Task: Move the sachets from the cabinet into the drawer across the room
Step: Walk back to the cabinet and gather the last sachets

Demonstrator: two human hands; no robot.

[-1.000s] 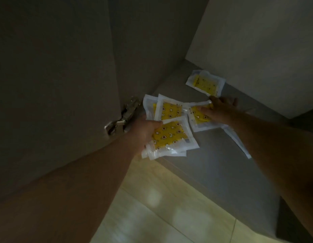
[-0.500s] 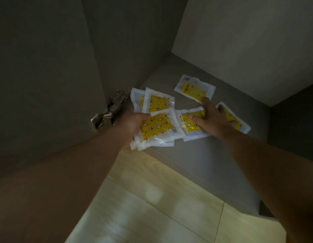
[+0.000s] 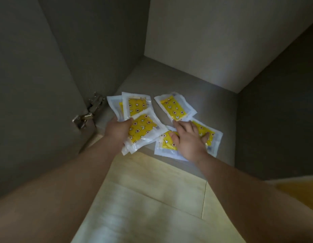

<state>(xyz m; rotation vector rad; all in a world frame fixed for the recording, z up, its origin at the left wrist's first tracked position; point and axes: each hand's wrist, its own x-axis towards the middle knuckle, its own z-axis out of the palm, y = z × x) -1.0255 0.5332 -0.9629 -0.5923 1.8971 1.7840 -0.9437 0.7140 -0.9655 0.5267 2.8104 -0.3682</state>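
Yellow patterned sachets in clear white-edged wrappers lie at the front of the grey cabinet floor [image 3: 171, 79]. My left hand [image 3: 117, 131] grips a fanned bunch of sachets [image 3: 141, 128] at the front left, held just above the shelf edge. My right hand [image 3: 189, 139] lies flat with fingers spread over two loose sachets: the thumb on the near sachet [image 3: 165, 145], the outer fingers on the right sachet [image 3: 212, 138]. Its fingertips touch the lower edge of a third loose sachet [image 3: 175, 107] further in.
The open cabinet door [image 3: 29, 102] stands on the left, with a metal hinge [image 3: 90, 111] close to my left hand. Grey side walls and a pale back panel [image 3: 213, 41] close the compartment. Light wooden flooring [image 3: 152, 199] lies below the shelf edge.
My right hand has drawn the loose sachets together toward the shelf front and now covers two of them. The left hand keeps its bunch. The view has shifted right and down.
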